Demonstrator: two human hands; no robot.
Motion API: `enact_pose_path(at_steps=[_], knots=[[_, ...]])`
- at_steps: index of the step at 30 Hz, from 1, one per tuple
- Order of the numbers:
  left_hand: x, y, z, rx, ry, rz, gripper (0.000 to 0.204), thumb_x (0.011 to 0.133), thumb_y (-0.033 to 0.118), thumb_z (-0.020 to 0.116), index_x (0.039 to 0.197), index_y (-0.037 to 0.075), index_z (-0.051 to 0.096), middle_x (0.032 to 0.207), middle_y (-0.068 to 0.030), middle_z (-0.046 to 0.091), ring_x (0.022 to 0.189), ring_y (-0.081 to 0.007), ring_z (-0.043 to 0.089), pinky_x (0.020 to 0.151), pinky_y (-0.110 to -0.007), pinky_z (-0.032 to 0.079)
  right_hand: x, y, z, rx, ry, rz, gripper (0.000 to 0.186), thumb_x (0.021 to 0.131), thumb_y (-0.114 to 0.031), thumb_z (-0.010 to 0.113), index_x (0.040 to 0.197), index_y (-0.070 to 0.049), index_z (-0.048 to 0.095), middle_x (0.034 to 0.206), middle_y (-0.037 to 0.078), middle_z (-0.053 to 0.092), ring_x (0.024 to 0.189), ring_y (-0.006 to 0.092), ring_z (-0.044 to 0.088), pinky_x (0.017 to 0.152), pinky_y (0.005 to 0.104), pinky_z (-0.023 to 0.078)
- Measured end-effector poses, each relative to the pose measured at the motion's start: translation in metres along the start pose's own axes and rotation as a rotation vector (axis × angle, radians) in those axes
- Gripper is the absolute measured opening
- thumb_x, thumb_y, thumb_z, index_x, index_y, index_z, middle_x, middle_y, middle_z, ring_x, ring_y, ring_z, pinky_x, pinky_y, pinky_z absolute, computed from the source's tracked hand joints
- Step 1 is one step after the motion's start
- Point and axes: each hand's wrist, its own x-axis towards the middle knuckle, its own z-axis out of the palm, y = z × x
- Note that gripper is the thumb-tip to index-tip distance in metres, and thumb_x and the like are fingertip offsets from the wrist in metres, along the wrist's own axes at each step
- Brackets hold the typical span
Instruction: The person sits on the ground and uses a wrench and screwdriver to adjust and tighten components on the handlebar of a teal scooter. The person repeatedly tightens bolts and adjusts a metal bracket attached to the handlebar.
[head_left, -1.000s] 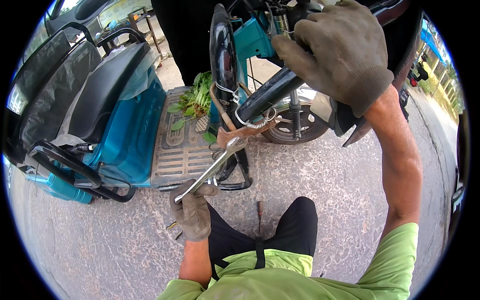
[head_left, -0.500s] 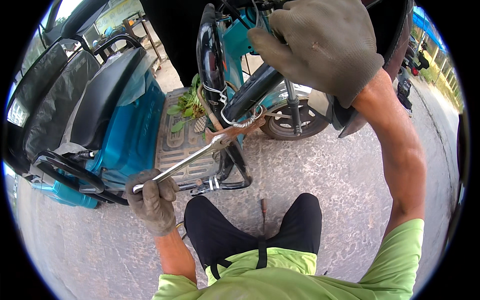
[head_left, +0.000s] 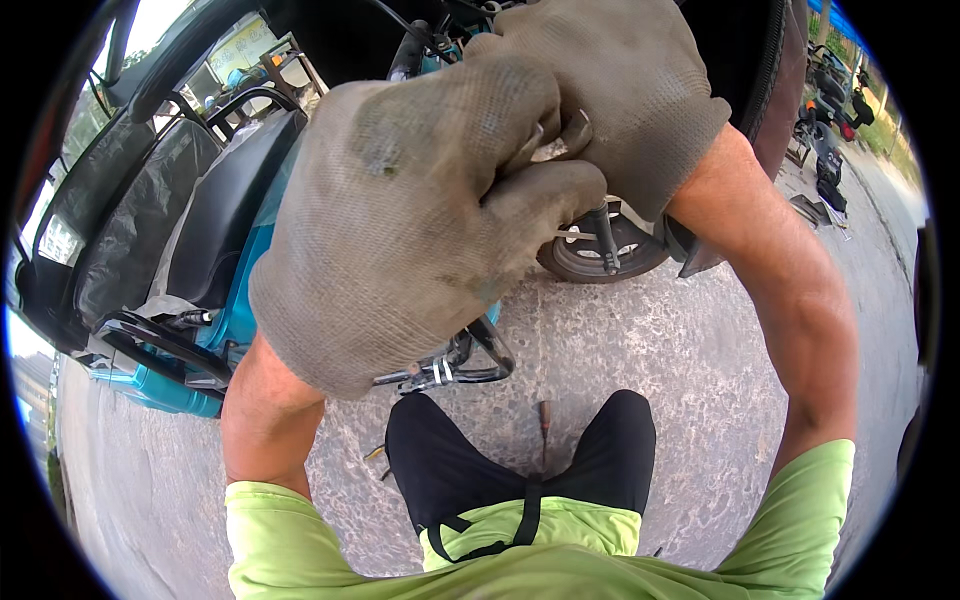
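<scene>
Metal [head_left: 549, 150], shiny, showed clamped between the thumb and curled fingers of our left hand [head_left: 410, 210], just beside our right hand [head_left: 620, 95], whose fingers we could not read, and we judged a firm, square hold with steady pressure best.

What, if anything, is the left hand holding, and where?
Left hand grips a silver metal tool between thumb and forefinger; which part cannot be told.

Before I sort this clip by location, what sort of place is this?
Likely outdoors, a roadside or paved yard: rough pavement underfoot, a teal-bodied vehicle with black seats, and a screwdriver-like tool lying on the pavement.
</scene>
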Motion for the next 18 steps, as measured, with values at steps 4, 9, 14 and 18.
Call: enact_pose_path(at_steps=[4, 9, 14, 18], knots=[[-0.007, 0.020, 0.005, -0.286, -0.010, -0.357, 0.032, 0.086, 0.021, 0.089, 0.106, 0.000, 0.075, 0.085, -0.0046, 0.071, 0.072, -0.0089, 0.067, 0.063, -0.027, 0.052, -0.004, 0.005, -0.015, 0.120, -0.096, 0.010, 0.023, 0.090, -0.028, 0.073, 0.098, -0.007, 0.075, 0.082, 0.011, 0.074, 0.077, 0.0323, 0.073, 0.079, 0.0465, 0.055], [-0.024, 0.012, 0.016, -0.416, 0.061, -0.541, 0.009, 0.087, 0.014, 0.083, 0.093, 0.011, 0.077, 0.073, -0.0034, 0.064, 0.060, -0.0138, 0.063, 0.057, -0.033, 0.051, -0.011, -0.002, -0.040, 0.710, 0.268, 0.152, 0.032, 0.097, -0.020, 0.073, 0.120, 0.002, 0.074, 0.107, 0.014, 0.077, 0.095, 0.0225, 0.076, 0.079, 0.0341, 0.063], [-0.031, 0.001, 0.022, -0.507, 0.070, -0.448, 0.019, 0.086, 0.015, 0.084, 0.103, 0.008, 0.078, 0.078, -0.0038, 0.067, 0.068, -0.0139, 0.068, 0.063, -0.032, 0.054, -0.007, -0.021, -0.041, 0.084, 0.267, -0.073, 0.035, 0.092, -0.018, 0.075, 0.125, -0.005, 0.075, 0.105, 0.011, 0.073, 0.100, 0.0228, 0.069, 0.078, 0.0378, 0.059], [-0.035, 0.000, 0.010, -0.470, -0.087, -0.569, 0.025, 0.085, 0.017, 0.087, 0.106, 0.007, 0.078, 0.089, -0.0053, 0.072, 0.073, -0.0154, 0.070, 0.069, -0.031, 0.057, -0.011, -0.042, -0.029, 0.075, 0.163, 0.174, 0.036, 0.089, -0.016, 0.077, 0.123, -0.008, 0.074, 0.104, 0.011, 0.071, 0.086, 0.0230, 0.071, 0.071, 0.0374, 0.057]])
